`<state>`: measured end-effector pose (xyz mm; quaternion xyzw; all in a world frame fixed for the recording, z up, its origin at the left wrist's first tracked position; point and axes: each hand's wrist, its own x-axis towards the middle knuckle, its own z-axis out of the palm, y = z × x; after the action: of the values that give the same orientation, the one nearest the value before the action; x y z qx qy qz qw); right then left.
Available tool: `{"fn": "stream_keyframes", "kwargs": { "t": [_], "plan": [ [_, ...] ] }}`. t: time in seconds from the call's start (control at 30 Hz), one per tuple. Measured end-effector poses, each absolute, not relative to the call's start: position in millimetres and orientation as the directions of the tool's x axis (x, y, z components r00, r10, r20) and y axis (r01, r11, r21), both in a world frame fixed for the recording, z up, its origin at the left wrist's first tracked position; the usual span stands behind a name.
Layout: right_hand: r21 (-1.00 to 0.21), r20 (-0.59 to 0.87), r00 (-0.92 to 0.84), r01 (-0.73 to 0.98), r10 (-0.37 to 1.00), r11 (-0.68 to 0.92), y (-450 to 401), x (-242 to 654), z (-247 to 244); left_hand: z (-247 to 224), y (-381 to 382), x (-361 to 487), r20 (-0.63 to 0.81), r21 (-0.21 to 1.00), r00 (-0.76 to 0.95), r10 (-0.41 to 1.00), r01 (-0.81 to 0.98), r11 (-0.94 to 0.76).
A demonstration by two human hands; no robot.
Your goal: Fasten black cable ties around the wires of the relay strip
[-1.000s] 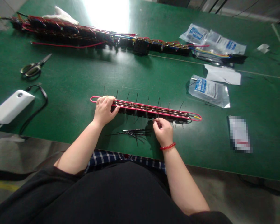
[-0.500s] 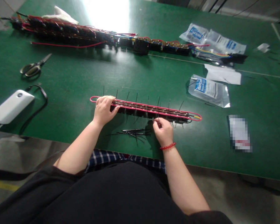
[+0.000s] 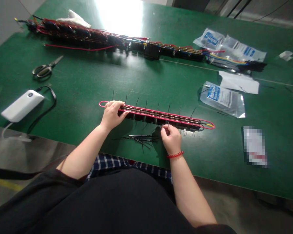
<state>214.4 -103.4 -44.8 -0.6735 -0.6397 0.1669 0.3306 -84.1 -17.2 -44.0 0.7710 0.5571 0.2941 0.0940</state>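
A long, narrow wiring assembly point(image 3: 148, 113) lies before me, black along its side, with red wire looped around its top. Several thin black cable ties stand up across it. My left hand point(image 3: 113, 113) is wrapped over its left end, thumb on the near side. Close against the near edge, right of the middle, my right hand point(image 3: 171, 138) is pinched on what looks like the end of one cable tie point(image 3: 169, 112); the fingertips partly hide it. Between my hands and nearer to me is a loose pile of black cable ties point(image 3: 143, 139) on the green table point(image 3: 83, 84).
Scissors point(image 3: 45, 70) and a white power bank point(image 3: 23, 105) with a cable lie on the left. A longer wired assembly point(image 3: 88, 37) stretches across the back. Plastic bags point(image 3: 222, 97), white paper point(image 3: 239, 82) and a blurred packet point(image 3: 255, 146) are on the right.
The whole scene has shifted slightly rightward in view as the camera moved. My left hand keeps its hold, and my right hand stays pinched at the assembly's near edge.
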Motion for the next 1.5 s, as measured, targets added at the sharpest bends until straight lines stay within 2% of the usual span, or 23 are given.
{"fn": "stream_keyframes", "kwargs": {
  "t": [0.5,0.73,0.97,1.1,1.2,1.37,1.5],
  "plan": [
    [-0.695,0.164,0.17,0.719,0.972,-0.009,-106.4,213.5,-42.4,-38.5,-29.6,-55.7,0.272,0.439,0.218,0.937,0.838,-0.323],
    [-0.687,0.18,0.161,0.727,0.97,0.006,-106.1,212.6,-40.3,-39.0,-33.2,-51.6,0.302,0.444,0.233,0.925,0.824,-0.352],
    [-0.678,0.155,0.185,0.735,0.971,-0.032,-106.0,213.5,-42.5,-39.6,-36.1,-49.5,0.358,0.377,0.251,0.9,0.842,-0.385],
    [-0.666,0.169,0.169,0.746,0.971,-0.014,-106.4,212.8,-43.8,-40.0,-36.1,-49.2,0.353,0.385,0.258,0.899,0.836,-0.391],
    [-0.645,0.178,0.095,0.763,0.979,0.044,-107.1,214.4,-41.9,-39.9,-35.5,-49.3,0.347,0.405,0.252,0.903,0.829,-0.387],
    [-0.631,0.129,-0.198,0.74,0.972,0.235,-109.6,225.5,-34.0,-39.1,-34.9,-49.4,0.342,0.403,0.258,0.903,0.828,-0.389],
    [-0.645,0.104,-0.287,0.709,0.952,0.284,-111.7,233.0,-32.2,-39.6,-34.0,-49.9,0.343,0.41,0.263,0.902,0.821,-0.396]
  ]
}}
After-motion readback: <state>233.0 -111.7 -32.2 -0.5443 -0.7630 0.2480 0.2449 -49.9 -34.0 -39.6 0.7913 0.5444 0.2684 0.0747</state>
